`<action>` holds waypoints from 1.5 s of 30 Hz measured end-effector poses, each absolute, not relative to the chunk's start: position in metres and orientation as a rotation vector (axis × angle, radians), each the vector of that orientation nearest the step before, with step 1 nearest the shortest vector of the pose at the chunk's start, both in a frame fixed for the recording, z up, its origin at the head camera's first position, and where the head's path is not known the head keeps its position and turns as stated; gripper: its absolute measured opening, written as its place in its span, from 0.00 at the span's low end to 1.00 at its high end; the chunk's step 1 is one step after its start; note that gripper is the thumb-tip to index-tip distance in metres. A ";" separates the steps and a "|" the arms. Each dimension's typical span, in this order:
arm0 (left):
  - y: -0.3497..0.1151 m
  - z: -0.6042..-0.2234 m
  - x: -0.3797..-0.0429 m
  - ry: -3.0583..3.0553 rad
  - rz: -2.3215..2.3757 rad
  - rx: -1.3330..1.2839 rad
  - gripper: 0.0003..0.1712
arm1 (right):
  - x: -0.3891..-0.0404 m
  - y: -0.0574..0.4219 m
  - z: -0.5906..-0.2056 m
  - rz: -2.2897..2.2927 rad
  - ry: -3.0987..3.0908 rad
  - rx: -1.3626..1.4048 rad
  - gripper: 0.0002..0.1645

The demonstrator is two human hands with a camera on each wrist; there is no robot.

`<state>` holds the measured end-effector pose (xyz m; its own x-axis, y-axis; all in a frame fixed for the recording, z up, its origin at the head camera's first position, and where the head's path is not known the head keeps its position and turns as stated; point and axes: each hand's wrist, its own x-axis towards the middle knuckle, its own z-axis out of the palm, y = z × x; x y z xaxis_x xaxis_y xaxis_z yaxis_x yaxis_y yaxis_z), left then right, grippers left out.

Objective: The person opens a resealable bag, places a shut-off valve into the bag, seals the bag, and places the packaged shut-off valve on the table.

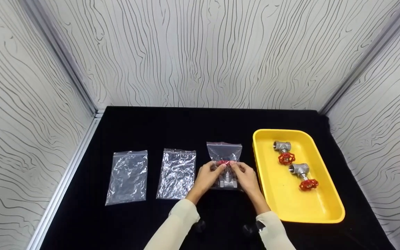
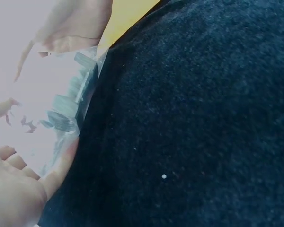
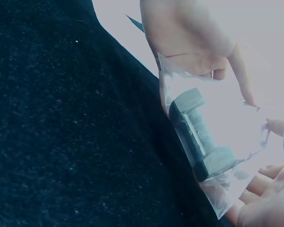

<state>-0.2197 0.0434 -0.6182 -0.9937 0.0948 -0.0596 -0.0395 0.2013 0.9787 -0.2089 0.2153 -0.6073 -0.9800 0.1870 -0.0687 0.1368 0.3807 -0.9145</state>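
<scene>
A clear zip bag [image 1: 224,149] is held between both hands, with a valve [image 1: 227,183] inside it. The valve's silver body lies at the bag's near end, and its red handwheel shows under the thumbs. My left hand [image 1: 205,177] grips the bag's left side, thumb on top over the handwheel. On the other side my right hand [image 1: 248,177] grips it the same way, the two thumbtips close together. Both wrist views show fingers curled under the bag around the valve body [image 3: 201,137]; glare washes out the rest.
Two flat clear zip bags, one far left [image 1: 127,177] and one nearer [image 1: 176,173], lie on the black cloth [image 1: 186,128]. On the right stands a yellow tray [image 1: 280,205] holding an upper valve [image 1: 284,152] and a lower valve [image 1: 303,176], both red-wheeled. Patterned panels enclose the table.
</scene>
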 end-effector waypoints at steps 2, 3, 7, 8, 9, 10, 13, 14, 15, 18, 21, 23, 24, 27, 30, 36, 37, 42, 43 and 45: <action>0.045 -0.617 -0.221 2.347 1.904 0.047 0.18 | -0.211 0.216 -0.607 1.683 -2.572 -0.326 0.25; 0.046 -0.617 -0.223 2.340 1.899 0.044 0.18 | -0.211 0.216 -0.607 1.682 -2.569 -0.335 0.25; 0.049 -0.617 -0.226 2.323 1.876 0.026 0.17 | -0.215 0.217 -0.606 1.667 -2.571 -0.376 0.25; 0.050 -0.617 -0.227 2.316 1.872 0.020 0.17 | -0.216 0.217 -0.607 1.665 -2.571 -0.382 0.25; 0.050 -0.617 -0.228 2.311 1.868 0.016 0.18 | -0.216 0.217 -0.607 1.658 -2.572 -0.385 0.25; 0.051 -0.616 -0.229 2.317 1.862 0.014 0.18 | -0.217 0.217 -0.606 1.649 -2.572 -0.391 0.24; 0.053 -0.616 -0.231 2.327 1.848 0.010 0.18 | -0.219 0.217 -0.606 1.605 -2.580 -0.393 0.25; 0.053 -0.616 -0.231 2.331 1.843 0.012 0.18 | -0.220 0.217 -0.606 1.591 -2.583 -0.398 0.24; 0.054 -0.616 -0.232 2.333 1.841 0.008 0.18 | -0.220 0.217 -0.606 1.578 -2.587 -0.400 0.24; 0.054 -0.616 -0.233 2.333 1.822 0.001 0.19 | -0.221 0.217 -0.606 1.540 -2.602 -0.408 0.25; 0.054 -0.615 -0.234 2.330 1.807 -0.006 0.20 | -0.222 0.217 -0.606 1.525 -2.606 -0.407 0.25; 0.054 -0.615 -0.234 2.321 1.802 -0.009 0.20 | -0.223 0.218 -0.607 1.523 -2.607 -0.401 0.25; 0.054 -0.615 -0.234 2.316 1.800 -0.012 0.20 | -0.223 0.218 -0.607 1.528 -2.608 -0.398 0.25; 0.053 -0.615 -0.235 2.334 1.779 0.004 0.20 | -0.223 0.218 -0.608 1.540 -2.617 -0.397 0.24; 0.052 -0.622 -0.240 2.384 1.738 0.036 0.20 | -0.223 0.218 -0.609 1.532 -2.636 -0.389 0.24; 0.054 -0.660 -0.260 2.445 1.684 0.049 0.21 | -0.222 0.217 -0.608 1.492 -2.671 -0.389 0.25; 0.055 -0.665 -0.263 2.452 1.691 0.063 0.22 | -0.222 0.217 -0.607 1.473 -2.681 -0.392 0.25; 0.059 -0.677 -0.271 2.523 1.661 0.095 0.24 | -0.222 0.214 -0.604 1.337 -2.727 -0.392 0.24; 0.059 -0.678 -0.271 2.537 1.656 0.104 0.24 | -0.222 0.214 -0.604 1.305 -2.738 -0.388 0.23; 0.058 -0.673 -0.269 2.546 1.646 0.104 0.24 | -0.222 0.214 -0.603 1.277 -2.750 -0.376 0.23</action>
